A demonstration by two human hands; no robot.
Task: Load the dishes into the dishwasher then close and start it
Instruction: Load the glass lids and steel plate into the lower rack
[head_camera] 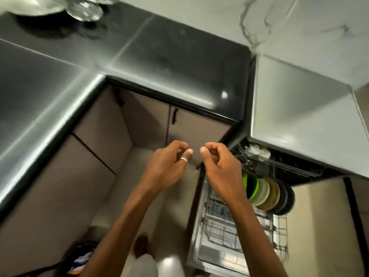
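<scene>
The dishwasher [299,108] stands at the right with its door [201,254] folded down and its lower rack [239,232] pulled out. Several plates [267,193], green, pale, tan and dark, stand on edge in a row at the back of that rack. The upper rack [279,166] holds something pale, blurred. My left hand [169,164], a ring on one finger, and my right hand [217,162] hover side by side in the air left of the racks. Both have loosely curled fingers and hold nothing.
A glossy black L-shaped counter [139,56] wraps the left and back, with beige cabinet doors [99,126] below. Glassware [85,9] and a pale dish [36,5] sit at its far left corner. A dark bin with colourful contents [79,258] stands on the floor near my feet.
</scene>
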